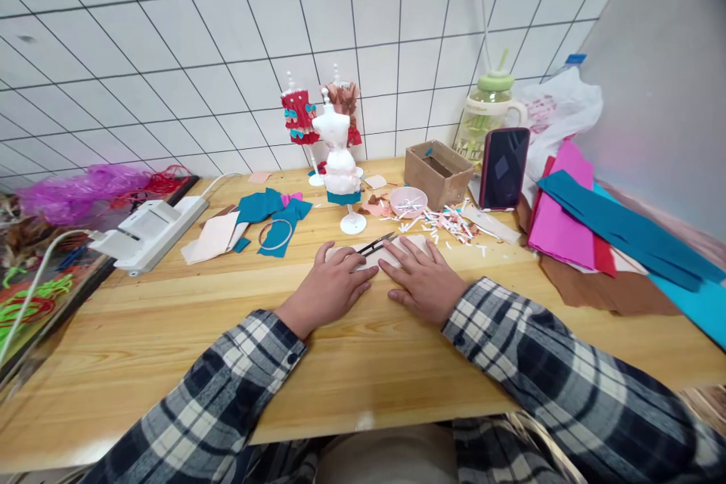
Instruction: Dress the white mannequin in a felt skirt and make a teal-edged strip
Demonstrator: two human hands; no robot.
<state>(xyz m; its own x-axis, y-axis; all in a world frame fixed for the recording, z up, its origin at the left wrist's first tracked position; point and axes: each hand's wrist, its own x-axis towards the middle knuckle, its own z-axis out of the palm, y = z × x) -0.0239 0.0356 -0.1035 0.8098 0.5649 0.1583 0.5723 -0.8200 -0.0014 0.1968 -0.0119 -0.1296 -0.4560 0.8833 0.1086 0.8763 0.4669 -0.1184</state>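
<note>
On the wooden table, a strip of pale paper (418, 242) lies under the fingers of both my hands. My left hand (332, 283) rests flat on its left part, fingers stretched out. Touching my left fingertips is a pair of dark thread snips (375, 244), its points toward the right; I cannot tell whether its handle lies under the fingers. My right hand (418, 276) is spread flat over the right part. Behind the hands stands a small white dress form (334, 128) with a pale pink wrap (341, 172) and a teal band (343, 198) at its base.
Two decorated dress forms, one with a red bodice (299, 117), stand against the tiled wall. Paper scraps (454, 223), a pink bowl (408, 201), a cardboard box (436, 170), a phone (504, 169) and a bottle (491, 113) are right; teal paper (259, 206) and a power strip (162, 233) left.
</note>
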